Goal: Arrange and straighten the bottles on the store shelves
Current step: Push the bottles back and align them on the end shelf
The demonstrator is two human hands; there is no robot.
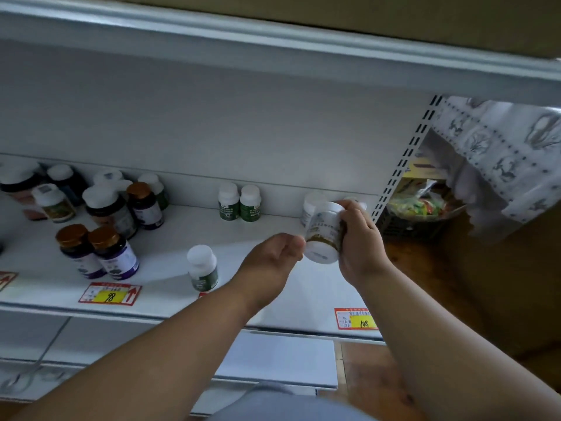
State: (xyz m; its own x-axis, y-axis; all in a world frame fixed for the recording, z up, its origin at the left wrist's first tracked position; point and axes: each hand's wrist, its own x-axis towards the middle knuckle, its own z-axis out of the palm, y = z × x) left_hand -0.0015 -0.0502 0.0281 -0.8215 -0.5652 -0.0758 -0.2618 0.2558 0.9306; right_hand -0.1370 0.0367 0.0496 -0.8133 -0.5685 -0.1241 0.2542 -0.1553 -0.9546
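White shelf (170, 238); gold-capped purple bottles (100, 253); red-yellow price tags (110, 294).

Two bare hands (273, 259), three green-labelled white plastic bottles (202, 268) mid-frame, two purple-labelled bronze-capped bottles (113, 253) lower left, two red-and-yellow price tags (110, 294) along the shelf front, one tilted white bottle (323, 235) centre right
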